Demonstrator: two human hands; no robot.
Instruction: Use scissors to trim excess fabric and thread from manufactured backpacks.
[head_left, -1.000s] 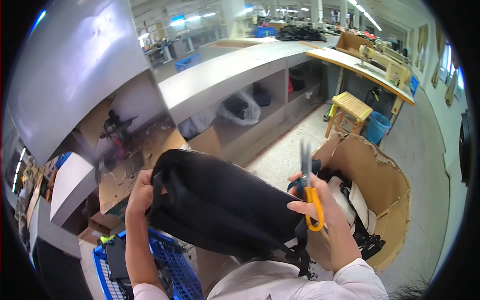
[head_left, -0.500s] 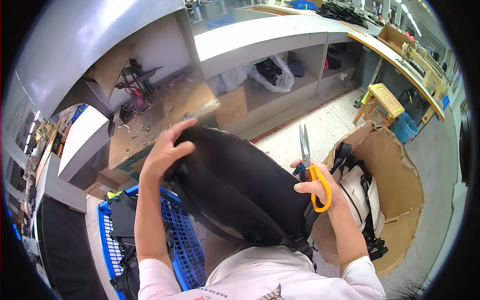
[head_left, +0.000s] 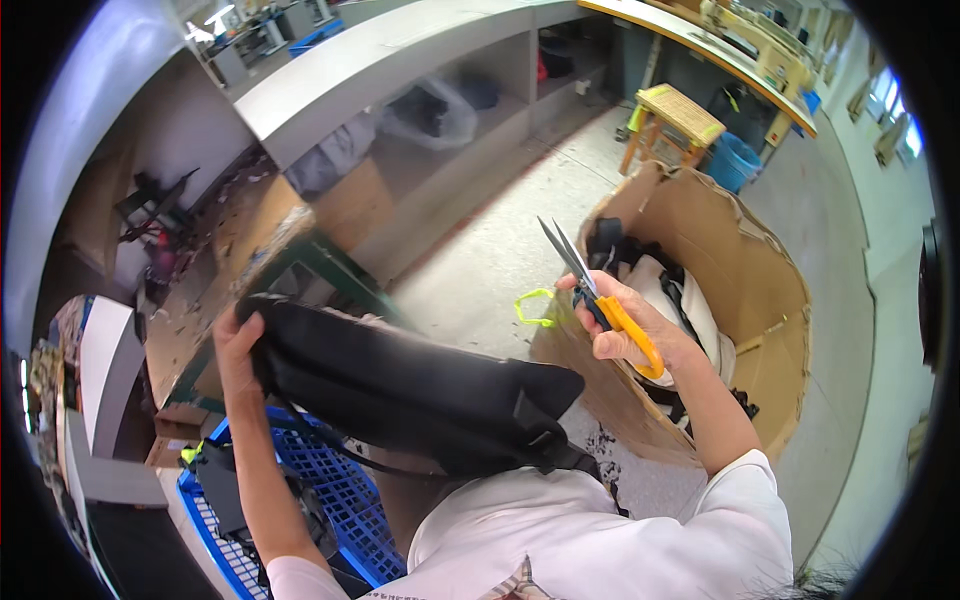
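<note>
My left hand [head_left: 238, 335] is closed on the far left end of a black fabric bag [head_left: 400, 385]. The bag lies tilted across my lap, with straps and a buckle [head_left: 545, 440] at its near right side. My right hand [head_left: 635, 320] is raised apart from the bag, over the carton's edge. It is closed round a pair of scissors [head_left: 625, 325] with orange handles, blades slightly parted and pointing up and left. Something small and dark blue [head_left: 588, 308] also sits in those fingers, its kind unclear. Beside the fingertips shows a yellow-green cord loop [head_left: 534, 308]; what it hangs from is unclear.
A large cardboard box [head_left: 760, 270] at my right holds white and black bags [head_left: 655, 290]. By my left leg stands a blue plastic crate [head_left: 340, 490] with black bags. Beyond are a worn wooden bench [head_left: 225, 260], a woven-top stool [head_left: 680, 112] and a blue bin [head_left: 733, 162].
My view has swung to the right. The bag has tipped lower and flatter, and my right hand with the scissors has come away from its edge. The yellow-green loop has come into sight.
</note>
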